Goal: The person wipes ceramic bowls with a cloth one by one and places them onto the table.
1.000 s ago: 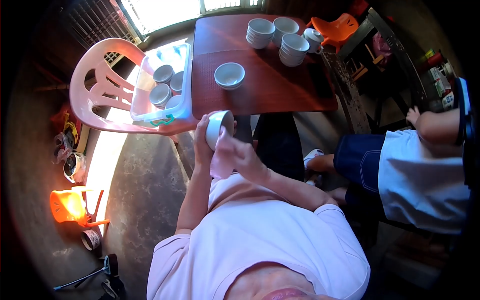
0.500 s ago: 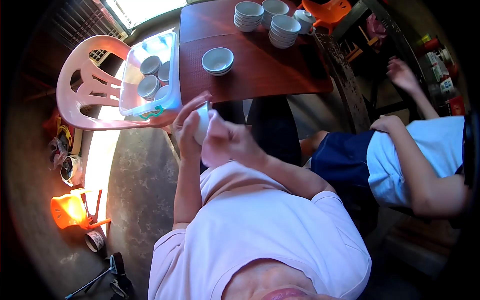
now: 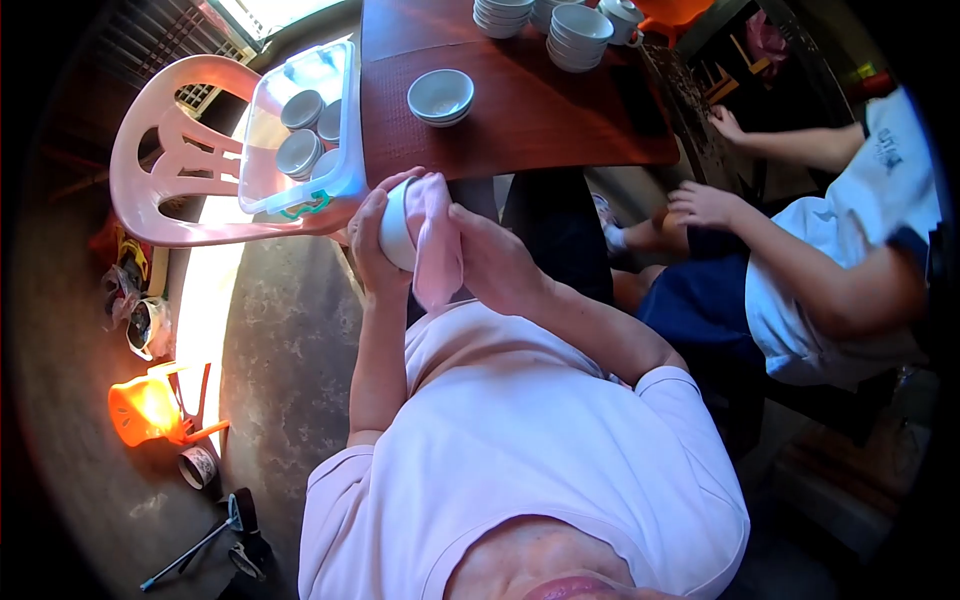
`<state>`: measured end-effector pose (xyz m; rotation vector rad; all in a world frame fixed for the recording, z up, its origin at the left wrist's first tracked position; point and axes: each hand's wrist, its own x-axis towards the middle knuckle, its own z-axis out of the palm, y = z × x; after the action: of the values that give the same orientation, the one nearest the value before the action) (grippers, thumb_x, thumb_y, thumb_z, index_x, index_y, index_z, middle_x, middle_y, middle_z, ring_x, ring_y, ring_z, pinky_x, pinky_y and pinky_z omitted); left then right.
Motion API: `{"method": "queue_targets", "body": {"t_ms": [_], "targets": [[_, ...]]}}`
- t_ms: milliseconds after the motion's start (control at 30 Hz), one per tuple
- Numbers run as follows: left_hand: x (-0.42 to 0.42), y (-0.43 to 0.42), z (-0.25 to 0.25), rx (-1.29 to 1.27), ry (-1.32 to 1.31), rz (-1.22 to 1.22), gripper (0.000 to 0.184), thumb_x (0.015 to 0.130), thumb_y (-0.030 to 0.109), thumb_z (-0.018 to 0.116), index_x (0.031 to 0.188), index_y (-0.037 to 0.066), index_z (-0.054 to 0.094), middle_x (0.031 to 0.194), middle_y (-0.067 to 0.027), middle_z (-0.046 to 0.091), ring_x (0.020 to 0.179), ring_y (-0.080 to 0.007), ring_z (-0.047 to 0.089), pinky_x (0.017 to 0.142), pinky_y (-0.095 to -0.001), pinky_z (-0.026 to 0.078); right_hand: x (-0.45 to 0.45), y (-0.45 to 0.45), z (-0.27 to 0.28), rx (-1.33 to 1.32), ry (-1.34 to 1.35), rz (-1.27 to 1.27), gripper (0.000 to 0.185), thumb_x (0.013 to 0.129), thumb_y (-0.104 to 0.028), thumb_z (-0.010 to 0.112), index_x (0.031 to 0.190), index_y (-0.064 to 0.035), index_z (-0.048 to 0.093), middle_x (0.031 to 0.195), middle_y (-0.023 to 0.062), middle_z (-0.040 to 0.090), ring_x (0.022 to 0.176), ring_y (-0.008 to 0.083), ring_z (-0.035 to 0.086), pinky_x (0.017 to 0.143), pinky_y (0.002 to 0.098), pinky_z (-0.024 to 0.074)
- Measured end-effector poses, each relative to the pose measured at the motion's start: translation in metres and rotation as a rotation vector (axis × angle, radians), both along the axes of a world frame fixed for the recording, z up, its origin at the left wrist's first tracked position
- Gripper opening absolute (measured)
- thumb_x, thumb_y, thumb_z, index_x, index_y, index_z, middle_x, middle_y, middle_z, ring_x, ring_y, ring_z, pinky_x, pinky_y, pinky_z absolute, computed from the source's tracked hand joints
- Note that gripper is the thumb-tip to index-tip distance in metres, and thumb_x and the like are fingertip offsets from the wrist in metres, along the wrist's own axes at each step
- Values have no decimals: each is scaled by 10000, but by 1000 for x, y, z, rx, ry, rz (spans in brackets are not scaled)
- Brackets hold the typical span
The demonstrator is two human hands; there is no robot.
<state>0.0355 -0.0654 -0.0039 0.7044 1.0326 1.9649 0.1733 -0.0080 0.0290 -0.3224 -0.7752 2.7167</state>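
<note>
My left hand [image 3: 374, 240] is wrapped round the outside of a white bowl [image 3: 397, 228], which is tilted with its mouth toward the right. My right hand [image 3: 497, 258] presses a pink cloth [image 3: 435, 245] at the bowl's mouth, its fingers partly behind the cloth. On the red-brown table [image 3: 520, 130] beyond my hands sits a small stack of white bowls [image 3: 441, 95]. More stacked bowls [image 3: 579, 38] stand near the far right of the table, beside a lidded white cup [image 3: 621, 18].
A clear plastic bin [image 3: 346, 185] with several bowls rests on a pink chair [image 3: 135, 190] at the left. Another person [image 3: 820, 250] sits at the right, hands near the table. An orange stool [image 3: 145, 408] and a black-and-blue stand [image 3: 240, 515] are on the floor.
The bowl's mouth and the cloth have turned more toward view, and my right hand has opened out somewhat. The other person has leaned forward, with one hand lowered toward the table's side.
</note>
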Motion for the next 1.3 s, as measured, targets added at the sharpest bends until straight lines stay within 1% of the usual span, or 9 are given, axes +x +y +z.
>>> {"method": "queue_targets", "body": {"t_ms": [100,200,300,467,667,800,933,1133,1300], "targets": [[9,-4,13,-29,-270,1,438,930,285,387,1156,-59,536,1148,-209,594,1071,-332,580,931,-425,487,-3,-19,-9,1038,-362,-49,303,908,-214,577,1143,-24,548,929,136,642,942,218,641,829,301,484],[-3,-9,28,-175,-601,-125,391,891,297,500,1061,-35,615,1084,-194,632,1008,-321,614,877,-416,519,-5,-10,-37,1913,54,-577,365,787,-131,696,1123,-47,582,971,157,638,954,318,624,872,387,480],[-5,-4,15,-223,-367,-43,391,911,283,464,1071,-40,614,1082,-181,636,988,-280,622,854,-383,525,-1,-8,-45,1847,29,-642,298,787,-165,698,1051,-59,613,977,157,635,950,337,616,856,420,481],[25,4,-1,-41,240,252,441,931,265,376,1143,-80,550,1125,-192,604,1015,-262,601,889,-348,491,-10,-9,5,389,-205,-315,250,855,-227,653,930,5,598,790,5,601,771,47,524,656,241,468],[-10,-1,0,-203,-537,-225,431,929,326,453,1112,-42,584,1099,-193,622,1039,-333,601,931,-421,482,1,0,-54,1767,93,-620,221,747,-128,726,933,-58,630,967,148,646,859,263,658,750,369,526],[-10,2,-6,-43,-474,-302,576,930,443,453,1308,7,445,1211,-195,562,1104,-340,561,968,-429,450,10,12,-50,1666,34,-512,256,759,-80,720,991,-20,632,972,162,648,942,291,646,801,354,517],[3,3,-18,-95,545,68,558,918,421,444,1281,-1,474,1257,-155,531,1106,-254,537,974,-363,412,3,9,-10,490,-192,-253,261,831,-218,672,951,4,606,765,122,652,737,115,643,657,324,527],[-3,-5,9,-242,-57,-102,381,903,302,511,1107,-6,606,1032,-120,638,893,-172,618,797,-251,488,3,18,-48,2313,-9,-563,391,793,-232,693,1135,-88,568,1163,100,611,1087,251,589,1020,366,411],[-3,-2,14,-291,-169,-86,343,914,287,496,1085,15,617,980,-103,654,848,-161,630,771,-254,500,8,7,-36,2044,-204,-395,502,793,-270,674,1239,-98,521,1303,138,498,1278,247,424,1124,409,256]]}}
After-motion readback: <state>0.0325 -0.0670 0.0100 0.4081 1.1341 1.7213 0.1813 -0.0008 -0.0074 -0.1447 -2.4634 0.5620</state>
